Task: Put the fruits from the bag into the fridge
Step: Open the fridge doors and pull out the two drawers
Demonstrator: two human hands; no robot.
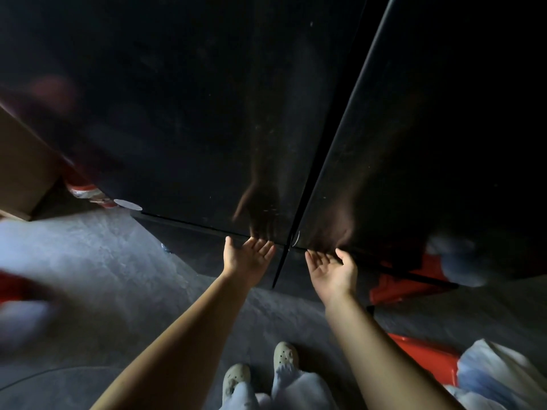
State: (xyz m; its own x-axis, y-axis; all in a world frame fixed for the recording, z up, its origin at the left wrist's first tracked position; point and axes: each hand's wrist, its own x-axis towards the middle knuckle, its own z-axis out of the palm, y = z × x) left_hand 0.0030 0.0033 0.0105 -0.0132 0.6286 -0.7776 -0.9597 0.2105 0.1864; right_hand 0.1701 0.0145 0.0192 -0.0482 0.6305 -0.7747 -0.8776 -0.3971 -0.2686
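On my screen both hands were empty, palms turned up and fingers loosely spread. The left hand (248, 257) and right hand (333, 269) sat either side of the seam (313, 173) between the two doors. Their fingertips reached the lower edge of the upper doors, though I could not tell whether they touched it.

The fridge (177, 113) filled the top of the view, black and glossy, with its doors closed. Its top and right side were cut off. The glass gave back only dim reflections of the hands. The seam, which followed its long axis, ran tilted from the upper right down to a point between the hands. A darker lower panel (189, 244) sat under the horizontal edge.

The bag (500, 371), pale and crumpled, lay at the lower right just beside the right forearm and was cut by the frame. It rested on something red (426, 355). I could not see any fruit inside it.

A brown box (20, 167) stood on the left beside a red and white wrapper (88, 195). A smeared red and white shape (20, 300) at the left edge was too blurred to name. Two pale shoes (285, 355) stood on the grey floor (103, 261) below the arms.
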